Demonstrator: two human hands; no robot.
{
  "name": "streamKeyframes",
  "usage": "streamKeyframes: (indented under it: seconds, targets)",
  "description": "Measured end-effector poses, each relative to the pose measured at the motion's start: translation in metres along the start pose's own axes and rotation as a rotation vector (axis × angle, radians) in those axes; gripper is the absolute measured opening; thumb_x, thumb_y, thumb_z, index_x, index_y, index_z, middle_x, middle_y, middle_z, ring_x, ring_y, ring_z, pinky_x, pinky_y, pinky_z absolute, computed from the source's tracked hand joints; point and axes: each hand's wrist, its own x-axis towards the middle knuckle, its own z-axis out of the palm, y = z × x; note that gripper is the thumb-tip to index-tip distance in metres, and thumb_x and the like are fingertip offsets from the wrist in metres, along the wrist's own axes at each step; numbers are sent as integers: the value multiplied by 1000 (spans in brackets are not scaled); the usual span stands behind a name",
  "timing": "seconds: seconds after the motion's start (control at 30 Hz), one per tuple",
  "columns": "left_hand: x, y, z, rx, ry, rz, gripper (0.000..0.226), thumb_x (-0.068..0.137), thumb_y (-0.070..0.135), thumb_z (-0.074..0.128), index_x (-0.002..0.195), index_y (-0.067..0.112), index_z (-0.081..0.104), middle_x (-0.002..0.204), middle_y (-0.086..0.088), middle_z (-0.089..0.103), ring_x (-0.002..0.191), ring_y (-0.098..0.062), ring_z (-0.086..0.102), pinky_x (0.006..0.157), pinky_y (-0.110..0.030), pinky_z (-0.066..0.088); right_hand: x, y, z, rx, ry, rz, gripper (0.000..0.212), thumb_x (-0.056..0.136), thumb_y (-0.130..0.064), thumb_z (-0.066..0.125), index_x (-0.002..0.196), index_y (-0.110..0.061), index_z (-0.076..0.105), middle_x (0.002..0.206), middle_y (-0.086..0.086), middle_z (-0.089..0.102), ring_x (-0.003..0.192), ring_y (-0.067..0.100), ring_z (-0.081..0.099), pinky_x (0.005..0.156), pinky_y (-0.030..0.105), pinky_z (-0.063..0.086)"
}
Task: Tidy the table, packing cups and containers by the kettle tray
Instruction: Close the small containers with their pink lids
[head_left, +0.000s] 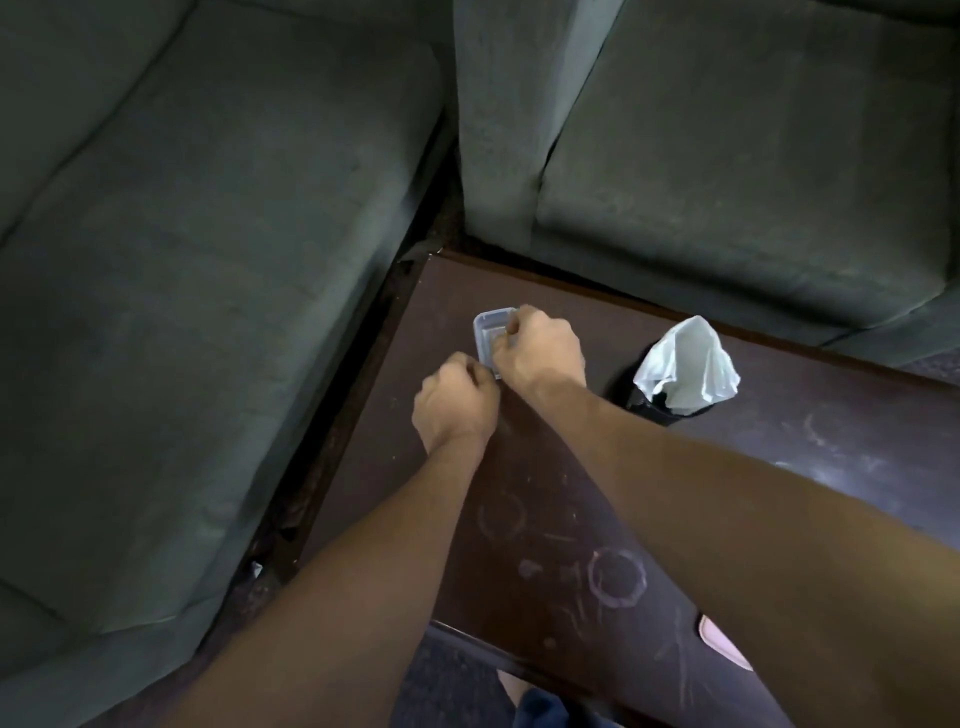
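Observation:
A small clear plastic container (488, 330) with a lid sits near the far left corner of the dark brown table (571, 519). My right hand (540, 348) lies over its right side, fingers curled on the rim. At the container's near corner my left hand (454, 397) pinches the edge with closed fingers. Most of the container is hidden under the two hands. No kettle tray is in view.
A dark cup (660, 402) with a white plastic bag (685, 364) stuffed in it stands to the right of the hands. Grey sofa cushions (182, 260) border the table on the left and behind. Ring stains mark the tabletop.

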Motion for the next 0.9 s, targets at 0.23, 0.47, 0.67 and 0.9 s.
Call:
streamKeyframes:
  seconds: [0.23, 0.47, 0.67, 0.9]
  targets:
    - [19, 9, 16, 91, -14, -14, 30, 97, 45, 49, 108, 20, 62, 109, -13, 71, 105, -39, 65, 74, -37, 40, -18, 28, -6, 162, 38, -96, 15, 93, -27, 60, 104, -25, 70, 91, 1, 73, 89, 28, 69, 79, 38, 58]
    - [-2, 12, 26, 178, -50, 27, 26, 94, 39, 55, 108, 19, 65, 113, -18, 69, 108, -43, 63, 83, -41, 48, -109, 106, -5, -83, 34, -56, 19, 90, -34, 56, 98, -19, 63, 87, 10, 74, 84, 40, 68, 68, 40, 54]
    - [-77, -2, 42, 240, -97, 151, 17, 93, 36, 57, 104, 25, 64, 101, -12, 73, 96, -39, 67, 70, -34, 40, -180, 195, -28, -311, -72, 202, 23, 94, -38, 49, 102, -18, 59, 99, 9, 73, 94, 35, 69, 73, 37, 49]
    - [-145, -15, 58, 280, -170, 191, 17, 93, 39, 55, 105, 28, 61, 99, -7, 74, 93, -34, 69, 69, -34, 46, -202, 237, -55, -174, 227, 477, 48, 85, -47, 67, 109, -11, 47, 117, 11, 48, 110, 36, 54, 75, 43, 49]
